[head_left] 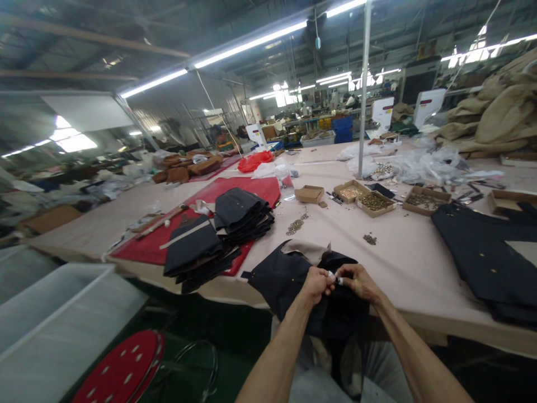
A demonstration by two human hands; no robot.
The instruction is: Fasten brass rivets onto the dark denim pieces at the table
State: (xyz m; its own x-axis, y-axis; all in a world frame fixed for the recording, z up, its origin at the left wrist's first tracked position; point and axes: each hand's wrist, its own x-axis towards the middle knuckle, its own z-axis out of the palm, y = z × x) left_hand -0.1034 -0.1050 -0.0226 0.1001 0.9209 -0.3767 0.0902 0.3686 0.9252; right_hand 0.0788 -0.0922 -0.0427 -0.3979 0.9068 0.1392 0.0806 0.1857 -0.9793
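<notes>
A dark fabric piece [289, 274] with a beige lining and small brass-coloured studs hangs over the near table edge. At its right part, my left hand [319, 284] is closed in a pinch on the fabric. My right hand [356, 281] pinches the same piece just beside it, the fingertips of both hands almost meeting. Something white, perhaps tape, shows at the fingertips; any small part between them is too tiny to make out. Small heaps of metal fittings [297, 225] and dark bits [370, 239] lie on the table beyond my hands.
Stacked dark fabric pieces [197, 246] rest on a red sheet [226, 187] to the left. Cardboard boxes of metal parts [375, 204] stand beyond. More dark fabric [486, 257] lies right. A metal pole [364, 89] rises mid-table. A red stool [121, 366] and white bins [62, 319] are lower left.
</notes>
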